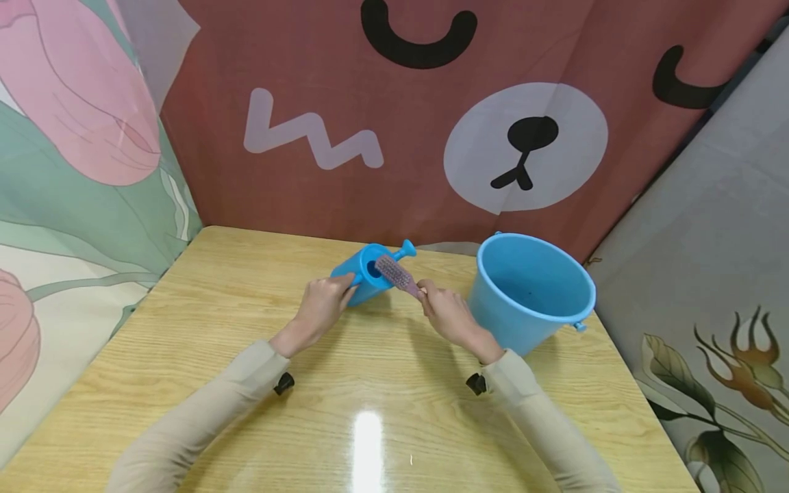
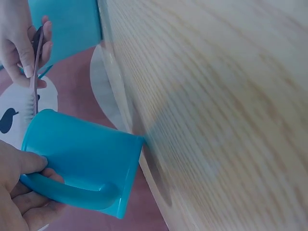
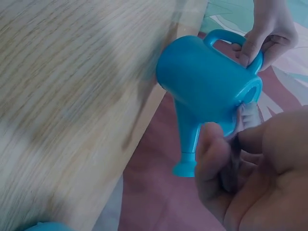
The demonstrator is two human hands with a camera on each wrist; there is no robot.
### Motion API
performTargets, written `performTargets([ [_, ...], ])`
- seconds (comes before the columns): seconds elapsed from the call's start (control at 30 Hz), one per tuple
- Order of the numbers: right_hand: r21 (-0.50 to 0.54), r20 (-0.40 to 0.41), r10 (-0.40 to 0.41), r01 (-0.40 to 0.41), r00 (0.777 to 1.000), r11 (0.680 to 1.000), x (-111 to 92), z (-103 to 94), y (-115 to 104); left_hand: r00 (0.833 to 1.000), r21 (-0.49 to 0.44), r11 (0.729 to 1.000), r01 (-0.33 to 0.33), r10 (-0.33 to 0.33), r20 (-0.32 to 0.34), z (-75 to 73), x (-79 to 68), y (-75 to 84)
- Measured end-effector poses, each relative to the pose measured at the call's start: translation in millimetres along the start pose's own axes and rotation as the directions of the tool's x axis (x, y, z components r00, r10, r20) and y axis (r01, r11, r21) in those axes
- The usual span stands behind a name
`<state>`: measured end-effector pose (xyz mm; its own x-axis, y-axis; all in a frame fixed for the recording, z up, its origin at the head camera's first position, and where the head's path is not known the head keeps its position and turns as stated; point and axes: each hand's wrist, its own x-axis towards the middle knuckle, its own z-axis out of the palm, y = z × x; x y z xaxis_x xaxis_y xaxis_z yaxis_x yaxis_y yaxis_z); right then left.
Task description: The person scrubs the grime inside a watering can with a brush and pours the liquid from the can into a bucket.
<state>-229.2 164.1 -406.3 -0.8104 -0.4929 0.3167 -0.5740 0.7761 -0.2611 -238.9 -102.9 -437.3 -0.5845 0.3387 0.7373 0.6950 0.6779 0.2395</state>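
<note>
My left hand grips the handle of a blue watering can, its thumb lying along the top of the handle. The can leans toward the right, with its round opening facing the other hand and its spout on the far side. In my right hand is a pink-purple brush with pale bristles, pinched by the handle between thumb and fingers. The brush's bristled head lies right at the rim of the can's opening and overlaps it in the head view.
A large light-blue bucket stands on the wooden table, just right of my right hand. Behind the table hangs a reddish-brown curtain with a bear face. Patterned cloths flank both sides.
</note>
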Motion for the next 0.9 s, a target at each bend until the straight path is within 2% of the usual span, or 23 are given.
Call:
performTargets([
  [0.3,0.035,-0.053,-0.012,0.014,0.999,0.999,2,4.9,-1,1.000,-0.010,1.000,0.007,-0.007,0.001,-1.0,0.2,0.6],
  [0.5,0.017,-0.081,-0.040,0.042,0.996,0.999,5,7.4,-3,1.000,-0.010,1.000,0.010,-0.010,0.007,-3.3,1.0,1.0],
  [0.9,0.009,-0.094,-0.047,0.048,0.994,0.999,2,10.5,-5,1.000,0.002,1.000,0.011,-0.011,0.011,-3.7,-0.2,0.0],
])
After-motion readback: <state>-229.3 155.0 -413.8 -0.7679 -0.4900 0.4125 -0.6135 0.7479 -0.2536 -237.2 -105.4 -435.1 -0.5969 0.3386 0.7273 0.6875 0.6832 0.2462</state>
